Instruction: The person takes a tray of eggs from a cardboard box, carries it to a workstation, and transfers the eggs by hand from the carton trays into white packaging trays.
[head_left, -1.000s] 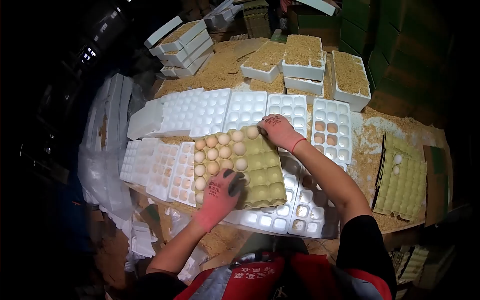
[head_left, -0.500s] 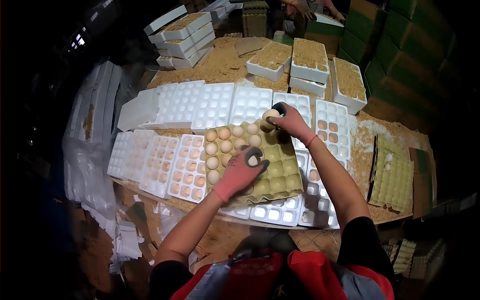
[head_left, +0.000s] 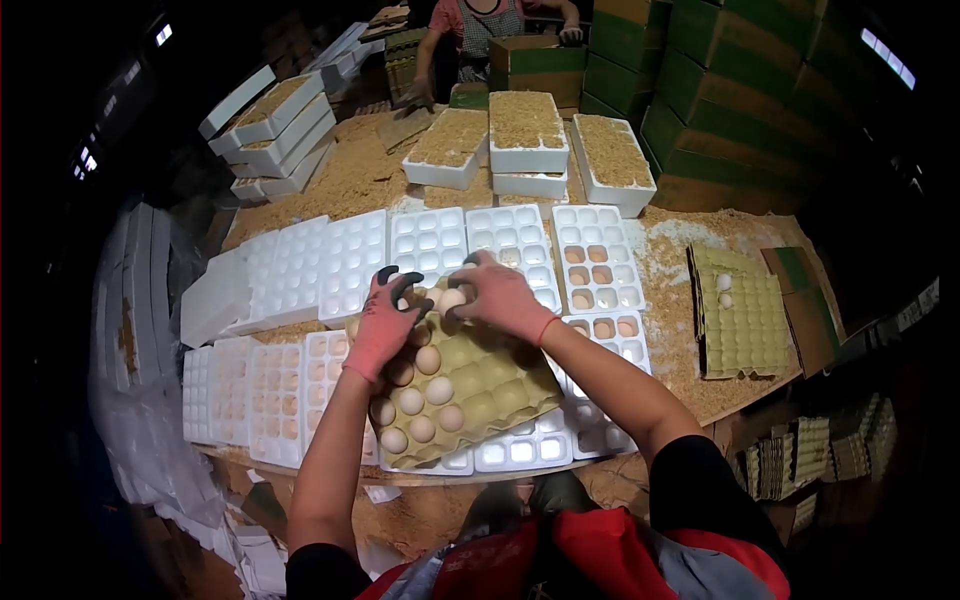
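A pulp egg tray [head_left: 505,385] lies tilted over the white foam trays, with brown eggs [head_left: 439,390] in its left part. My left hand [head_left: 380,325], in a pink glove with dark fingertips, curls around eggs at the tray's far left corner. Beside it, my right hand [head_left: 500,300], gloved alike, has its fingers round an egg [head_left: 452,300] above the tray's far edge. Both hands partly hide the eggs between them. Behind them stands a foam tray with square cups [head_left: 428,235]. Another foam tray [head_left: 600,250], to the right, has several eggs in it.
Sawdust-filled foam boxes [head_left: 528,130] stand at the back, more boxes [head_left: 285,140] at the back left. A second pulp tray [head_left: 745,320] with two eggs lies right. Green-striped cartons [head_left: 735,110] rise behind. Across the table is a person [head_left: 480,35].
Both hands have moved to the pulp tray's far edge and come close together. The tray has shifted and turned in view. The camera view has tilted up, showing more of the person opposite.
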